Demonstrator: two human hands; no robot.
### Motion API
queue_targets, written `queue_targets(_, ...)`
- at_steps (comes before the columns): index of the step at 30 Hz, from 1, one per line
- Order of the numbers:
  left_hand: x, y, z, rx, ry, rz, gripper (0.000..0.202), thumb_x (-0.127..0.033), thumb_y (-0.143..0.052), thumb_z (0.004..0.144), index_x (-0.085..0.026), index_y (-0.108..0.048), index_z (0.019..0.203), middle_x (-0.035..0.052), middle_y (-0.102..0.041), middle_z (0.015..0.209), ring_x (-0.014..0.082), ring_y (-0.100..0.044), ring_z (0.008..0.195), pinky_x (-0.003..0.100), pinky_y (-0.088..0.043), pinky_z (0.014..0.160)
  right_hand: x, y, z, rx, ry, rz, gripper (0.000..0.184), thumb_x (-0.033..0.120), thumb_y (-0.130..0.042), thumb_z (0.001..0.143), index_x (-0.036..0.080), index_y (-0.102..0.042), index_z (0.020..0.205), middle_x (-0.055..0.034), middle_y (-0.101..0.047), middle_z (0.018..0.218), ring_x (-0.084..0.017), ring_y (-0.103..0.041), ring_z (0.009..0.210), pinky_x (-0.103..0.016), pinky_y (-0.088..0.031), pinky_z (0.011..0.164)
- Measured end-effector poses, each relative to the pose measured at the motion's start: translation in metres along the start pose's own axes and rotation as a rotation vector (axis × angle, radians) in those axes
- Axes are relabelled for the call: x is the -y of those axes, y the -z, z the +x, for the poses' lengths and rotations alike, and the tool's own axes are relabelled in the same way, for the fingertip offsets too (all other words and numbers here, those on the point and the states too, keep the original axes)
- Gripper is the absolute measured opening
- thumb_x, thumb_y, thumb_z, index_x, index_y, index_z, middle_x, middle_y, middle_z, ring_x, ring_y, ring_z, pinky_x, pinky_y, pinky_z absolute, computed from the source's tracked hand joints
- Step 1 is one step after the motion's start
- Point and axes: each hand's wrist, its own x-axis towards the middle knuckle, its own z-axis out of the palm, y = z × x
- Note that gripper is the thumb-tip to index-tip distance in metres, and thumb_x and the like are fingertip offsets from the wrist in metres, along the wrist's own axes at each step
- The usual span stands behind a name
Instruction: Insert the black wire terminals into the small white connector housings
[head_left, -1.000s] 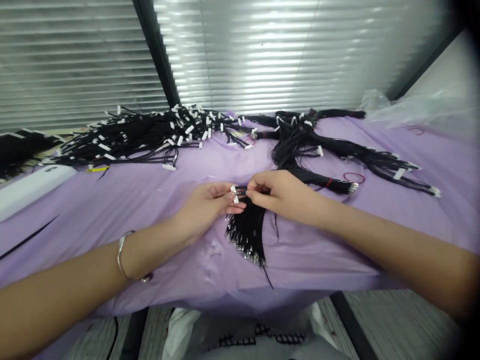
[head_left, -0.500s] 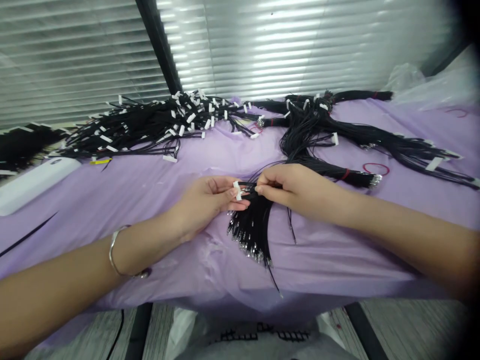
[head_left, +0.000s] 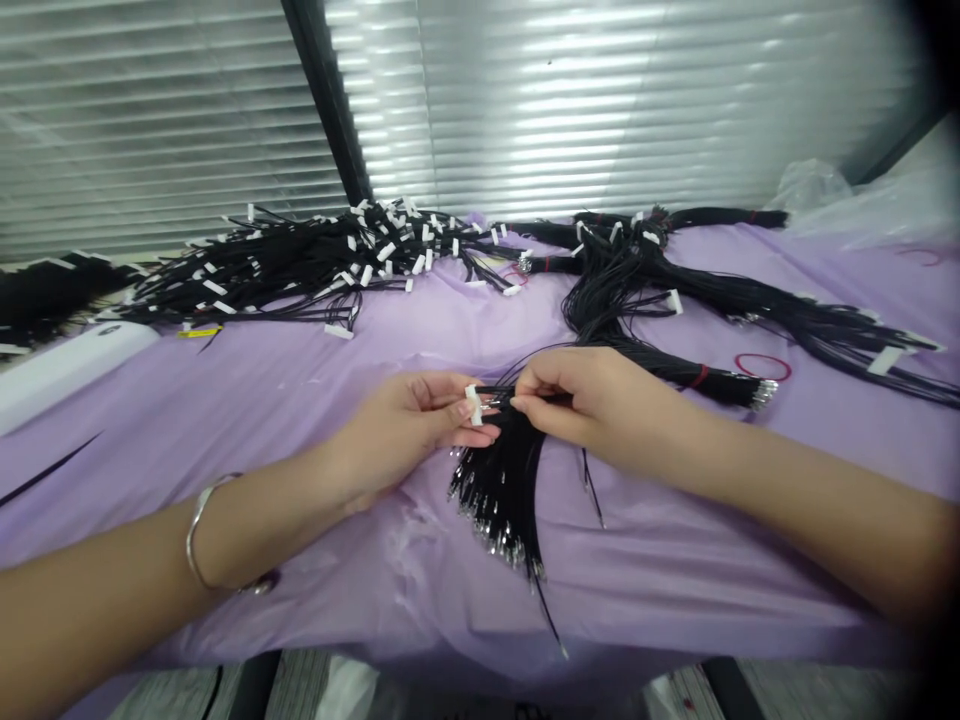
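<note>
Between thumb and fingers, my left hand (head_left: pixel 427 415) pinches a small white connector housing (head_left: pixel 474 404). Just to its right, my right hand (head_left: pixel 566 392) is closed in a pinch on a thin black wire, whose metal tip points toward the housing. Whether that tip sits inside the housing I cannot tell. Below both hands a bundle of black wires (head_left: pixel 504 485) fans out on the purple cover, with silvery crimped terminals at its lower ends. One wire hangs lower than the others.
A purple sheet (head_left: pixel 315 580) covers the table. Finished-looking black wires with white connectors (head_left: pixel 300 260) are heaped at the back left. More wire bundles (head_left: pixel 727 275) lie at the right, near a red rubber band (head_left: pixel 763 367). A white device (head_left: pixel 82 370) is at the left.
The whole view has shifted slightly, with the table appearing lower. Both hands keep their pinches on the housing and the wire, at almost the same spacing.
</note>
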Motion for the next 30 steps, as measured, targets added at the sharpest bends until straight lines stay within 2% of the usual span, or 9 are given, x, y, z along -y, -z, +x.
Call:
queue_targets(8, 0.0014, 0.0002, 0.0003, 0.001, -0.008, 0.010, 0.008, -0.015, -0.063, 0.077, -0.013, -0.067, 0.083, 0.0042, -0.068, 0.083, 0.0087, -0.063, 0.071, 0.019, -0.051, 0.070, -0.0006, -0.0023, 0.0017, -0.028, -0.018, 0.000, 0.011, 0.018, -0.050, 0.078, 0.017, -0.056, 0.069, 0.0007, -0.060, 0.065, -0.009, -0.050, 0.057, -0.022, -0.036, 0.055)
queue_targets(21, 0.0014, 0.0013, 0.0016, -0.002, 0.006, -0.028, 0.009, -0.012, -0.060, 0.078, -0.014, -0.069, 0.082, 0.0042, -0.069, 0.082, 0.0093, -0.064, 0.071, 0.019, -0.052, 0.071, -0.0039, -0.0034, 0.0012, -0.009, -0.025, 0.001, 0.014, 0.021, -0.051, 0.081, 0.018, -0.058, 0.069, 0.0008, -0.060, 0.062, -0.009, -0.049, 0.053, -0.022, -0.036, 0.051)
queue_targets(30, 0.0022, 0.0013, 0.0020, 0.000, 0.016, -0.031, 0.011, -0.010, -0.057, 0.080, -0.013, -0.068, 0.082, 0.0045, -0.068, 0.082, 0.0097, -0.064, 0.072, 0.019, -0.051, 0.070, -0.0017, -0.0062, 0.0015, -0.021, -0.034, -0.037, 0.014, 0.022, -0.051, 0.081, 0.018, -0.059, 0.070, 0.0004, -0.061, 0.064, -0.010, -0.050, 0.055, -0.024, -0.037, 0.053)
